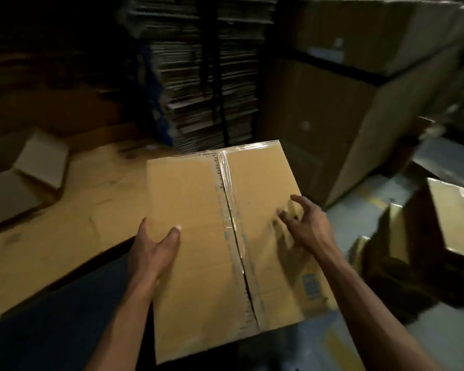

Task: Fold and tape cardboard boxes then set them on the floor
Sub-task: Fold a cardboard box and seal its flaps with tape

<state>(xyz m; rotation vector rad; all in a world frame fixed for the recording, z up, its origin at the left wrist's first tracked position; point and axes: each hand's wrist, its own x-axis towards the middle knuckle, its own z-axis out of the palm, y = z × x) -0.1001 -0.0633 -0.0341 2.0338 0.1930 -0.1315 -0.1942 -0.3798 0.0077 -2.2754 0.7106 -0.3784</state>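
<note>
**Taped box held at its left edge**

The left hand [156, 245] grips the left edge of the cardboard box [198, 236], thumb on the top face, fingers curled round the side. The right hand [303, 223] hovers just above the box's right half, fingers spread and loosely bent, holding nothing. The box sits between both hands, clear tape [225, 188] along its centre seam, near end split apart.

Matt cardboard, glossy tape

The box [198, 236] is made of matt brown cardboard; its seam is covered by shiny clear plastic tape [227, 188].
</note>
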